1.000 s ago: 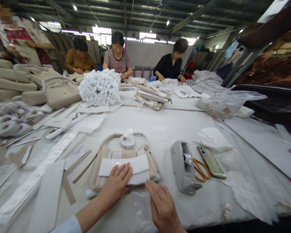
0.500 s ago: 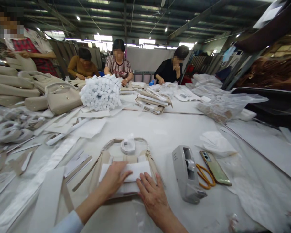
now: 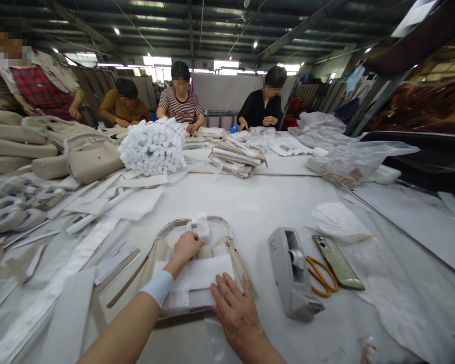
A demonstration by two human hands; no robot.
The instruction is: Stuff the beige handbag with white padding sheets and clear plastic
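A beige handbag (image 3: 233, 255) lies flat on the white table in front of me, with white foam wrap (image 3: 207, 275) folded across its front. My left hand (image 3: 185, 248) has reached over the bag to its top, fingers curled around the white wrapped bundle (image 3: 200, 226) on the strap. My right hand (image 3: 237, 316) lies flat, fingers spread, on the lower right corner of the wrap.
A grey tape dispenser (image 3: 290, 273), orange scissors (image 3: 320, 275) and a phone (image 3: 337, 261) lie to the right. A bundle of white foam rolls (image 3: 153, 146) and beige bags (image 3: 91, 157) sit at the left back. Several people work across the table. Strips and cut pieces cover the left.
My left hand left the foam wrap and reached forward to the wrapped bundle at the bag's top. My right hand moved up onto the wrap's corner.
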